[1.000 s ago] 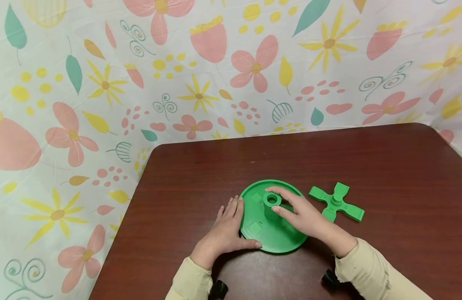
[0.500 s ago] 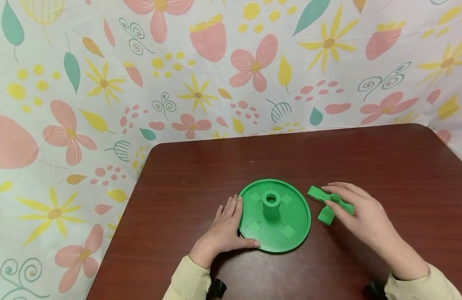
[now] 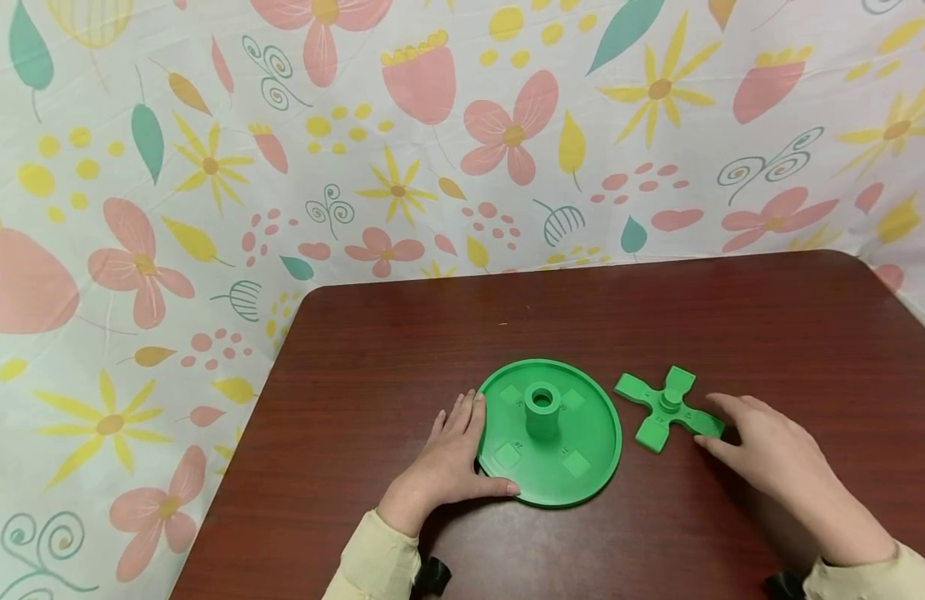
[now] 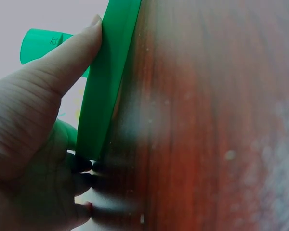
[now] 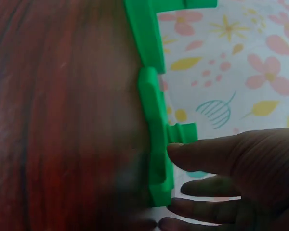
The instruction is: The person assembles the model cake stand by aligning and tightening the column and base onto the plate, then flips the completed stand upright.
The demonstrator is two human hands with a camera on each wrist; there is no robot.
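Losing control of the cross looks like my likeliest trouble. It lies flat on the surface, peg up, just right of the dish. The right hand has thumb and fingers apart about the cross's near right arm; I cannot tell whether they touch it. Closing there, out at one tip, could spin the cross or tip it up rather than lift it, since the weight is probably nearer the middle. A nudge leftward could knock its left arm into the dish's rim, because only a narrow gap parts them. Carrying it low could also catch the post, which stands well above the rim.

The left hand lies spread at the dish's left side, thumb on the near rim and fingers along the edge, not clenched. I judge it steadies the dish, but pressing harder on that one side might slide or tilt it.

For room, I have a broad stretch of surface beyond both pieces, up to the far edge against the patterned cloth, and more to the right of the cross. The slanting left edge sits well away from the left hand. The near edge is out of view, so I would be wary of drawing anything that way.
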